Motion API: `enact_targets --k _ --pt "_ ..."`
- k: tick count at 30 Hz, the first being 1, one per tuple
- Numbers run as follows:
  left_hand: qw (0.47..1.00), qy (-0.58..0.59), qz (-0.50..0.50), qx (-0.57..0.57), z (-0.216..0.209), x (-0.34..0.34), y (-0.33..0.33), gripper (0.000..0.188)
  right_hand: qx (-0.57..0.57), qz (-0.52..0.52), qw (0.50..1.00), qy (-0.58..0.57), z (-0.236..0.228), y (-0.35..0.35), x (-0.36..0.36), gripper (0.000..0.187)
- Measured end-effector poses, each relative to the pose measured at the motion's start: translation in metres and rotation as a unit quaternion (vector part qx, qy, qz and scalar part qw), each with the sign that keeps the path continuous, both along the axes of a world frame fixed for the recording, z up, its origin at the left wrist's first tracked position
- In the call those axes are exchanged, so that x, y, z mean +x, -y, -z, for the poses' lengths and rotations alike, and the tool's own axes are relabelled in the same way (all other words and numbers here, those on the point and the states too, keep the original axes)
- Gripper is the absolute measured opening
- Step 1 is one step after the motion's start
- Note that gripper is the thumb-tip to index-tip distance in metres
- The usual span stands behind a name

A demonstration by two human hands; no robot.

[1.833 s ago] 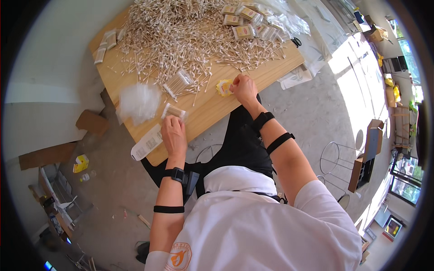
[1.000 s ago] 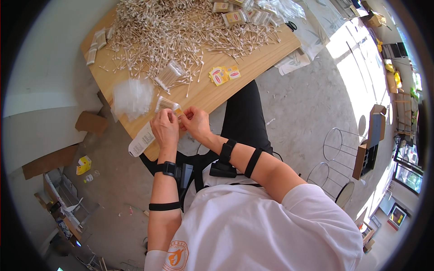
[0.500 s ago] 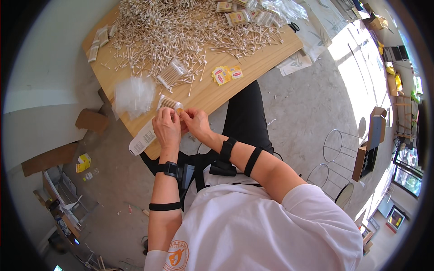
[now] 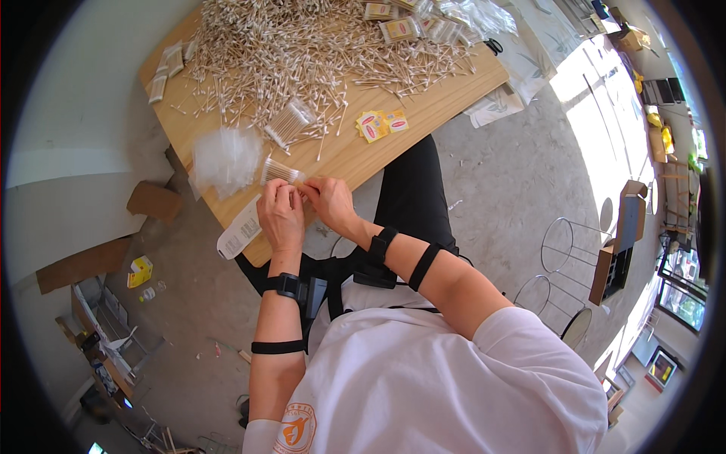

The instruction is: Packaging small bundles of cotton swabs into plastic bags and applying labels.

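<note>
Close together at the near edge of the wooden table (image 4: 355, 166), both my hands are closed on one clear bag of cotton swabs (image 4: 280, 172). My left hand (image 4: 281, 217) pinches its near end, and my right hand (image 4: 330, 200) grips the same end from the right. The fingertips largely hide that end of the bag. Just beyond lies another clear bag of cotton swabs (image 4: 290, 123). A stack of empty clear plastic bags (image 4: 225, 157) is left of my hands, and a white printed card (image 4: 240, 228) lies beside my left hand.
A large heap of loose cotton swabs (image 4: 265, 60) covers the far part of the table. Yellow-and-white cards (image 4: 382, 125) lie to the right. Filled packs (image 4: 399, 30) and scissors (image 4: 493, 46) are at the far right. A wire rack (image 4: 567, 246) stands on the floor.
My hands stay at the bag, with slight shifts of the fingers. A bit of yellow at the right fingertips, visible earlier, is now mostly covered. The rest looks the same.
</note>
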State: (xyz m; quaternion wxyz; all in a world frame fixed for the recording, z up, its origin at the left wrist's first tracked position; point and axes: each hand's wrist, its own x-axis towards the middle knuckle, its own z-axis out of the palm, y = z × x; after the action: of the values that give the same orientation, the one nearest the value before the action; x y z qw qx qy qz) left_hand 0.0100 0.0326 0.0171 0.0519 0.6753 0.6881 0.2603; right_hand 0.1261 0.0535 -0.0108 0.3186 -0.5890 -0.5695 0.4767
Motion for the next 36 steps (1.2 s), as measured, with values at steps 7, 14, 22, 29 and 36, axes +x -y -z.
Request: enact_targets --k 7,14,22,29,36 --pt "0.999 -0.012 0.022 0.027 0.003 -0.004 -0.001 0.008 0.084 -0.011 0.996 0.034 0.011 0.000 0.002 0.015" --pt "0.999 0.036 0.002 -0.034 0.000 -0.004 -0.001 0.008 -0.054 0.030 0.994 -0.085 0.010 -0.005 -0.002 0.016" --pt "1.000 0.002 0.023 0.002 0.000 -0.006 -0.002 0.007 -0.112 0.087 0.974 -0.176 0.010 -0.007 -0.005 0.015" --pt "1.000 0.008 0.013 0.012 0.002 -0.003 0.000 0.007 -0.158 0.124 0.961 -0.189 0.016 -0.011 -0.011 0.015" --pt "1.000 0.003 0.011 0.019 0.005 -0.002 0.002 0.007 -0.142 0.134 0.951 -0.240 0.016 0.004 -0.004 0.015"
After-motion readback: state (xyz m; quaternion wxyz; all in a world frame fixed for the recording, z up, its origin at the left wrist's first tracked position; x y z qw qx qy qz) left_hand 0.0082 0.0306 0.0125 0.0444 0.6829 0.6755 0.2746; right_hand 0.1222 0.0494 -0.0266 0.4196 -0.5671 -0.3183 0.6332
